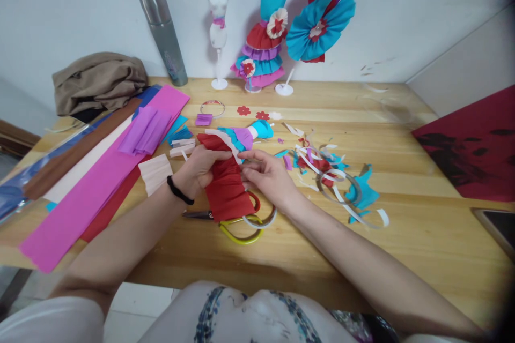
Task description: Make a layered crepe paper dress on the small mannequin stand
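A strip of red crepe paper (228, 187) hangs between my hands over the table, a white band along its upper edge. My left hand (200, 169) pinches the paper at its left side, thumb on top. Thumb and fingers of my right hand (263, 174) are pressed together at the right end of the white band. Just beyond lies a small paper dress (245, 136) in blue, purple and white. Scissors (241, 229) with yellow and red handles lie partly under the red paper, beside a ring of white tape (263, 221).
Crepe paper sheets (108, 171) and a brown cloth (98, 81) are on the left. A flask (163, 35), a bare mannequin (218, 16) and two dressed ones (263, 43) stand at the back. Paper scraps and curled strips (341, 187) lie to the right, near a red panel (475, 144).
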Available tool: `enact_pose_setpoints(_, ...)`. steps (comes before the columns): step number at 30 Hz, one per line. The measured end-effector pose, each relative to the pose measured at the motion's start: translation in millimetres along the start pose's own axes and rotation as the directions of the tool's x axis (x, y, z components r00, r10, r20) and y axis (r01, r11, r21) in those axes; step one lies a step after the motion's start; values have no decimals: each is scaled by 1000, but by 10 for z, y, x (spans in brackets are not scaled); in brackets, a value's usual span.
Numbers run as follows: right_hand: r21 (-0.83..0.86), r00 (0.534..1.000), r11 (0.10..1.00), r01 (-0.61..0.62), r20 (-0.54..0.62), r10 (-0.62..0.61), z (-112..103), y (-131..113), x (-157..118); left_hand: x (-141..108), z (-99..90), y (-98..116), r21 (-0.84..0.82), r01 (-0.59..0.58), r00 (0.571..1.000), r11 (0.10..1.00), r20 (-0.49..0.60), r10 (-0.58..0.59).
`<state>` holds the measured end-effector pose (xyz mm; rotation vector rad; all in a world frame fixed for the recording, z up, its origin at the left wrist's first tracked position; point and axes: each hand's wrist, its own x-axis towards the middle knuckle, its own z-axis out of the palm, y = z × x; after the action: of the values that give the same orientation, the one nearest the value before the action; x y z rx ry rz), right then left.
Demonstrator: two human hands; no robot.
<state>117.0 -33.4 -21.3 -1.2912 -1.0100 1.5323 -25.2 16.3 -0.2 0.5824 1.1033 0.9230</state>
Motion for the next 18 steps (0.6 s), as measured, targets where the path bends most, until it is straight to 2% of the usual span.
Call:
enact_pose_setpoints(6, 35, 999, 999, -38, 24, 38, 18, -64, -39, 8, -18, -17, -28, 14, 1000, 1000, -17, -14)
enact_pose_setpoints(12, 104, 990, 985, -135, -20, 138, 15, -131, -50, 17, -21, -25, -20, -49, 998, 999, -38, 48)
enact_pose_setpoints(18, 165, 984, 971, -173, -15, 178, 3, -123, -44, 33, -32, -43, -34, -4, 1000, 999, -27, 3)
